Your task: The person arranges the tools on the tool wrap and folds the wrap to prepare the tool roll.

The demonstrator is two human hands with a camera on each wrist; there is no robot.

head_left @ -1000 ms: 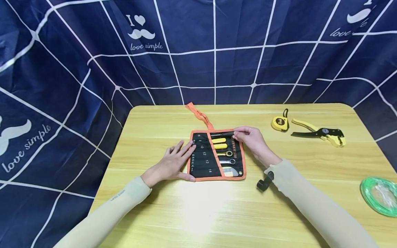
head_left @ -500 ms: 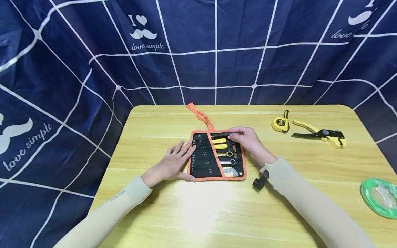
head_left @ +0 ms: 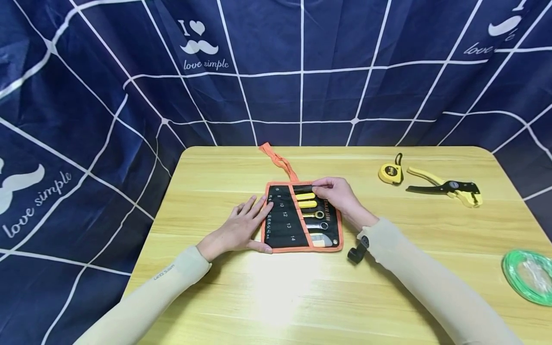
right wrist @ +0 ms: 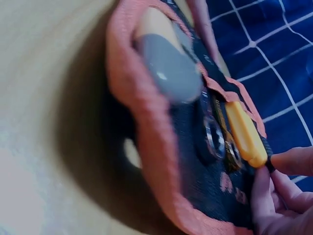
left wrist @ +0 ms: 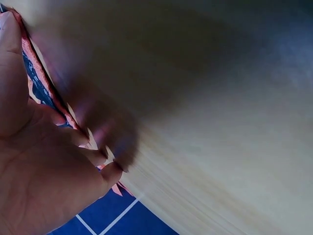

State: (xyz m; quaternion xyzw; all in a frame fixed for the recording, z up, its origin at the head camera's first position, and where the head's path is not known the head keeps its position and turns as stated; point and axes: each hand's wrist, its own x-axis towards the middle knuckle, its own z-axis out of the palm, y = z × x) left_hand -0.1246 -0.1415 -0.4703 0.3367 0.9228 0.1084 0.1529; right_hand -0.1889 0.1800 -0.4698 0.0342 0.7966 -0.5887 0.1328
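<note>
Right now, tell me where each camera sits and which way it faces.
Head: worn high, faces forward and down at the tool roll on the table; both hands and sleeves show.
Left wrist: low beside the left hand, faces the roll's orange edge.
Right wrist: low at the table, faces the roll; right hand fingertips show.
All three share the roll.

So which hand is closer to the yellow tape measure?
Right. The right hand is on the tool roll's far corner, nearer the tape measure; the left hand presses the opposite edge.

Both arms reach forward; the left hand lies flat with fingers spread, the right hand pinches with curled fingers.
</note>
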